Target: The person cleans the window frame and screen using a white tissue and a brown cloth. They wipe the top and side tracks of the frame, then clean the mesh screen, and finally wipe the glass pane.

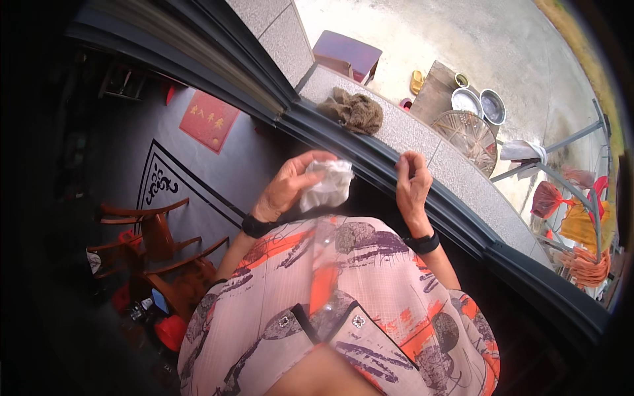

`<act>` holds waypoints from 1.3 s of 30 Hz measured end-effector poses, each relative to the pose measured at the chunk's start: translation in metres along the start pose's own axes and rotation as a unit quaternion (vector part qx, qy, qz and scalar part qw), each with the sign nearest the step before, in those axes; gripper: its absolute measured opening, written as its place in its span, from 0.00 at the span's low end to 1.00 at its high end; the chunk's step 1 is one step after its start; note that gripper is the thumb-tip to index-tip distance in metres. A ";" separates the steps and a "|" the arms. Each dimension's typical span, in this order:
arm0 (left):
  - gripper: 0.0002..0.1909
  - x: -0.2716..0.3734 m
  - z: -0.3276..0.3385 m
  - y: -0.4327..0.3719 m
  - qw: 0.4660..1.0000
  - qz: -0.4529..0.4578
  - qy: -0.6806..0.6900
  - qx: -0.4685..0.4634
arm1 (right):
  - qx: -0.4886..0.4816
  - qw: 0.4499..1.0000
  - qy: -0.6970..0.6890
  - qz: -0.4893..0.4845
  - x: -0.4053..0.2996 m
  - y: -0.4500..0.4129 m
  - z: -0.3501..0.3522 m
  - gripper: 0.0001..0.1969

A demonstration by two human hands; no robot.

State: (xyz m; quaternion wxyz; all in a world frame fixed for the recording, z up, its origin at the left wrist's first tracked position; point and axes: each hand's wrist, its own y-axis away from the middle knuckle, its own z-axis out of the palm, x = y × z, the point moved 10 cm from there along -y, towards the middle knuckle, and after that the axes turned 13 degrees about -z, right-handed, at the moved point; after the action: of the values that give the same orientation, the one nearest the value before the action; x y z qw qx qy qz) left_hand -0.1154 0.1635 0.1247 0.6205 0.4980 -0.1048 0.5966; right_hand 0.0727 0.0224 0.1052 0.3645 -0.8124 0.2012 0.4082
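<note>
My left hand point(287, 187) grips a crumpled white cloth or tissue point(332, 185) between thumb and fingers, in front of my patterned shirt point(346, 262). Slight blur hides exactly what the white material is. Apart from it, my right hand point(414, 185) is raised over the dark metal door track point(374, 171). Its fingers are curled in against the thumb, and nothing shows between them. Beyond my hands, a bunched brown rag point(360, 111) lies at the edge of the stone sill point(416, 136). A dark band circles each wrist.
Outside stand a dark purple table or box point(346, 52), yellow slippers point(417, 81), metal basins point(466, 101) and a round woven hat or basket point(468, 138). Bags hang on a metal rack point(569, 171). Indoors are wooden chairs point(163, 232) and a red mat point(208, 120).
</note>
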 end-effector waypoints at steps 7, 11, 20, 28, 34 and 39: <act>0.14 0.000 -0.018 -0.012 0.952 -0.006 -0.274 0.136 | 0.026 0.990 0.127 -0.049 0.006 0.005 -0.013 0.03; 0.12 0.007 -0.021 -0.014 0.946 -0.038 -0.287 0.143 | -0.011 0.973 0.205 -0.107 -0.009 0.009 -0.016 0.03; 0.13 -0.021 -0.034 -0.024 0.965 -0.122 -0.195 0.122 | -0.047 0.982 0.135 -0.122 0.009 0.013 -0.008 0.08; 0.29 0.013 -0.018 -0.013 0.994 -0.031 -0.079 0.069 | -0.040 0.982 0.110 -0.151 0.001 0.015 0.006 0.06; 0.16 0.008 -0.029 -0.012 0.992 0.070 -0.030 0.102 | -0.097 0.992 -0.024 -0.078 0.007 0.012 0.009 0.03; 0.17 -0.006 -0.022 -0.001 0.994 0.079 -0.009 0.081 | -0.241 0.833 -0.477 0.141 -0.038 0.004 0.067 0.05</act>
State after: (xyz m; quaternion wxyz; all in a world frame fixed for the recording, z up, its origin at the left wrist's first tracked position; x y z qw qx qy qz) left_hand -0.1266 0.1758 0.1094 0.5279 0.5426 -0.1007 0.6456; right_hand 0.0131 0.0716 0.1070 0.1466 -0.5417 0.0095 0.8277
